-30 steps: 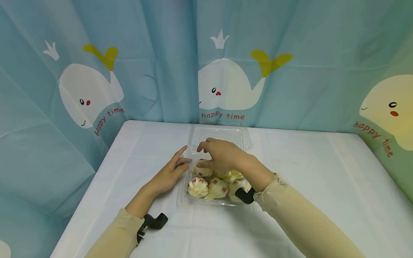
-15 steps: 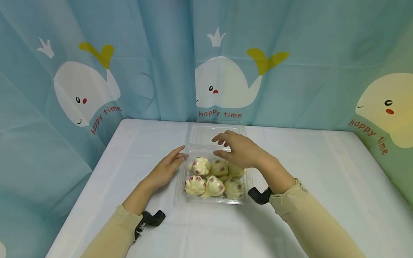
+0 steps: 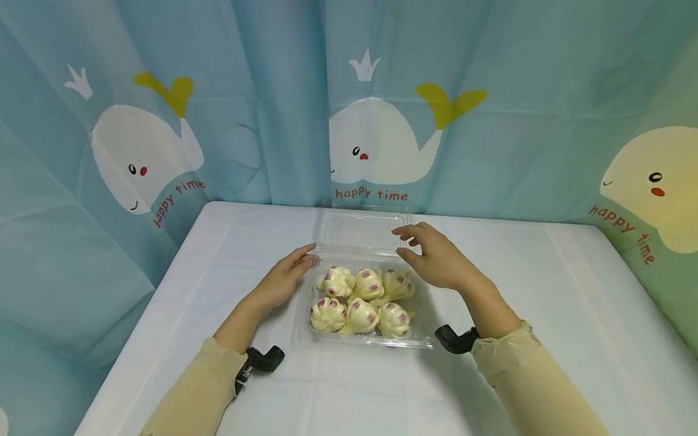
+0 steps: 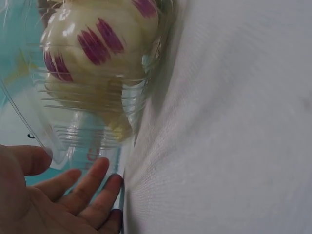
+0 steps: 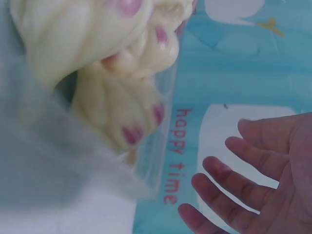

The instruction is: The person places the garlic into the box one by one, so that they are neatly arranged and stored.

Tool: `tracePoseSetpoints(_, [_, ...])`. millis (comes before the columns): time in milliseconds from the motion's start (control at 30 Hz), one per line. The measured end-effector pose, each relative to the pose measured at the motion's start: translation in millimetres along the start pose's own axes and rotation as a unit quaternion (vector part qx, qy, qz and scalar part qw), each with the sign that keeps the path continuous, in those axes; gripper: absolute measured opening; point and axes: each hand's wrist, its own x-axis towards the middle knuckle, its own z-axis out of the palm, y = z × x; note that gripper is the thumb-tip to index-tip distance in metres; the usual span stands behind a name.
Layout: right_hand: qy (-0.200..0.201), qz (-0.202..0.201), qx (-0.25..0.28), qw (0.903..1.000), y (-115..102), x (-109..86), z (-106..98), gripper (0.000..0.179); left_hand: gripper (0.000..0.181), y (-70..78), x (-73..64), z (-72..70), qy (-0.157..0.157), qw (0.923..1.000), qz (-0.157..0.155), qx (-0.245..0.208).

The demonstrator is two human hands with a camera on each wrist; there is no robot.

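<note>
Several cream garlic bulbs with purple streaks, such as this front-left garlic bulb [image 3: 328, 314], lie in two rows inside a clear plastic clamshell box [image 3: 367, 341]. The box's lid [image 3: 358, 229] is folded back behind it. At the back left corner is my left hand [image 3: 281, 279], thumb and fingers extended; its thumb is at the rim in the left wrist view, though whether it presses there I cannot tell. My right hand [image 3: 436, 256] hovers by the back right corner, fingers spread and holding nothing. In the right wrist view it is apart from the nearest garlic bulb [image 5: 117, 107].
A white cloth-covered table [image 3: 536, 287] stretches under the box and to both sides. Behind it hangs a blue curtain [image 3: 295, 102] printed with whales. A black wrist mount [image 3: 456, 339] sticks out below the right sleeve, near the box's front right corner.
My right hand has moved right and away from over the garlic bulbs, uncovering the back row and right side. My left hand has stayed at the box's left corner.
</note>
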Motion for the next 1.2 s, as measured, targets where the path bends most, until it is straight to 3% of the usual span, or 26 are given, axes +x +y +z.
tracePoseSetpoints(367, [0.021,0.052,0.047,0.9973,39,-8.4,6,0.049,0.052,-3.7,7.1,-1.3,-0.002,0.9987,0.009,-0.05])
tracePoseSetpoints(767, [0.033,0.096,0.083,0.9913,62,-13.7,20,0.058,0.051,-1.0,11.1,0.2,0.012,0.9952,0.0,-0.097])
tracePoseSetpoints(1000, [0.015,0.137,0.149,0.9792,65,-17.4,27,0.06,0.05,-2.5,13.0,1.8,0.015,0.9938,0.002,-0.11])
tracePoseSetpoints(1200, [0.013,0.122,0.229,0.9656,70,-17.0,33,0.054,0.051,-4.6,12.9,1.2,0.008,0.9927,0.005,-0.12])
